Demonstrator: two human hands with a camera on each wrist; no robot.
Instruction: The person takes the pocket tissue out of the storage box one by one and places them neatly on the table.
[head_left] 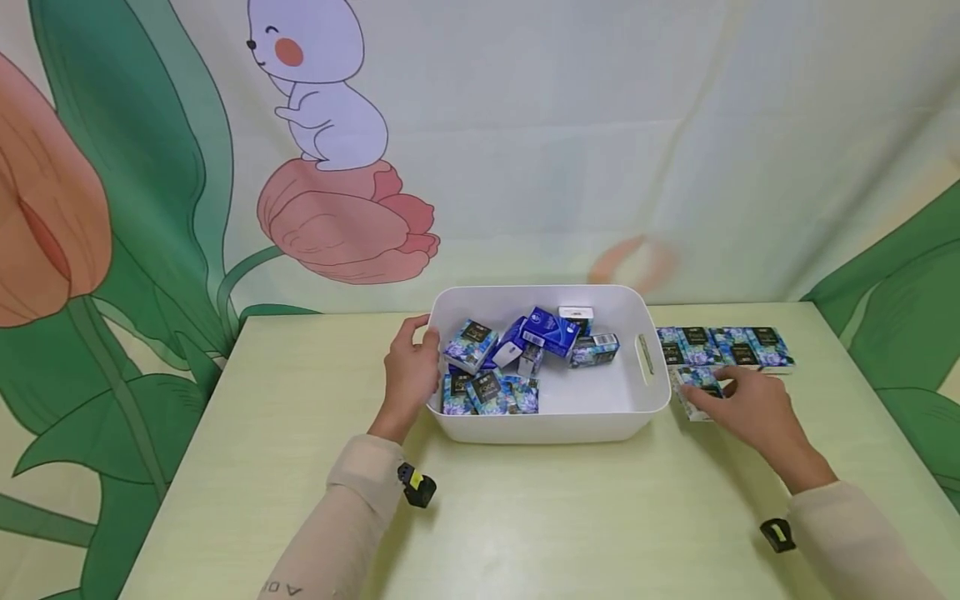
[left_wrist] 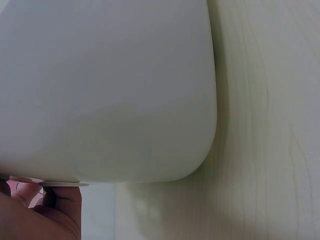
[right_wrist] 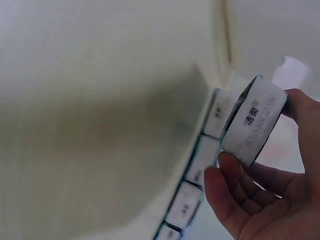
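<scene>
A white plastic basket [head_left: 540, 428] stands on the table, with several floral blue tissue packs [head_left: 471, 345] and a few plain dark-blue packs [head_left: 551, 332] heaped toward its left and back. My left hand [head_left: 411, 367] grips the basket's left end, fingers hooked at the handle slot in the left wrist view. Between thumb and fingers, my right hand [head_left: 757, 412] pinches one floral tissue pack [right_wrist: 254, 120], tilted, just right of the basket. Directly behind it lies a row of floral tissue packs [head_left: 750, 346], set side by side; the held pack overlaps the row's near side.
The pale wood-grain table [head_left: 570, 517] extends in front of the basket. A printed cloth backdrop [head_left: 525, 167] with tulips and a cartoon animal hangs right behind the table's far edge. Small black cameras [head_left: 417, 485] sit at both wrists.
</scene>
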